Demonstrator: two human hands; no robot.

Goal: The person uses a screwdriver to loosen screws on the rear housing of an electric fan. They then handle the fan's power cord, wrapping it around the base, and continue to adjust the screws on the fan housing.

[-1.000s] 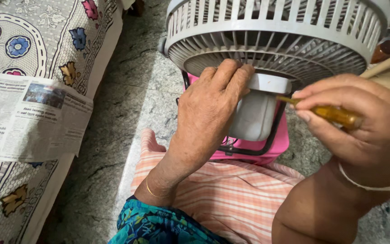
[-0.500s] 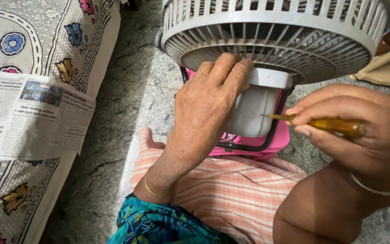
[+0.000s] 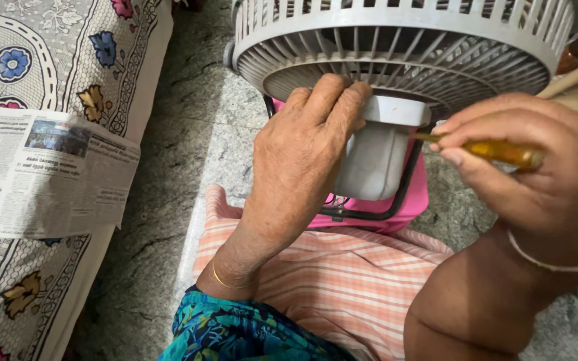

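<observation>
Our left hand (image 3: pixel 302 154) stays clasped on the grey plastic fan's motor housing (image 3: pixel 376 157); our right hand (image 3: pixel 530 167), gripping the amber-handled screwdriver (image 3: pixel 496 151), has brought its tip nearer the housing.

Bare floor (image 3: pixel 188 134) lies open leftward; fan grille (image 3: pixel 403 47) blocks ahead, seemingly low.
</observation>
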